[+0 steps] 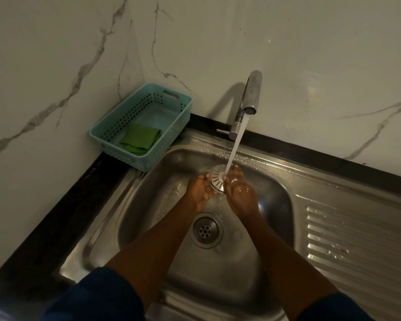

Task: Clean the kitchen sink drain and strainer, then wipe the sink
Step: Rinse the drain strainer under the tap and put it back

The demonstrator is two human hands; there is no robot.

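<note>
At frame centre, the left hand (pixel 198 188) and right hand (pixel 239 193) pinch the round metal strainer (pixel 218 178) from both sides, tilting it under the faucet stream (pixel 235 149) to flush its slots above the open drain (pixel 206 229).

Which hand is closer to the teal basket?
Left. The left hand grips the strainer right of the teal basket; the right hand holds the strainer's far side, farther off.

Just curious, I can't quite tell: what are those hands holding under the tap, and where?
The round metal strainer, held by its rim: the left hand grips its left edge, the right hand its right edge.
</note>
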